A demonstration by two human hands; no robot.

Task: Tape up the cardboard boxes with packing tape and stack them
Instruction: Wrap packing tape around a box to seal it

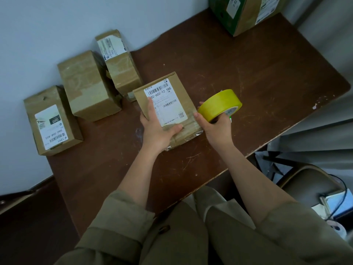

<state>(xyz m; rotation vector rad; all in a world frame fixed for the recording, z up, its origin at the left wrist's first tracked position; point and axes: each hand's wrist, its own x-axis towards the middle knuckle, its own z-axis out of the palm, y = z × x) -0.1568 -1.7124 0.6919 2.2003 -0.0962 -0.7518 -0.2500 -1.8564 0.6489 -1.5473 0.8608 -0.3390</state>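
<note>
While flat left fingers [152, 119] hide the box [166, 104] label, right fingers [215, 125] grasp tape [219, 104].

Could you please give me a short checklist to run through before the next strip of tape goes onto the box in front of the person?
1. Brown cardboard box with white shipping label steadied: ok, left hand lies flat on top.
2. Yellow roll of packing tape in hand: ok, right hand has a grip on it.
3. Free tape end found: cannot tell.
4. Flaps shut: ok.
5. Bare space on dark brown wooden table: ok, to the right.
6. Stacking started: not ok, three plain cardboard boxes stand apart.
</note>
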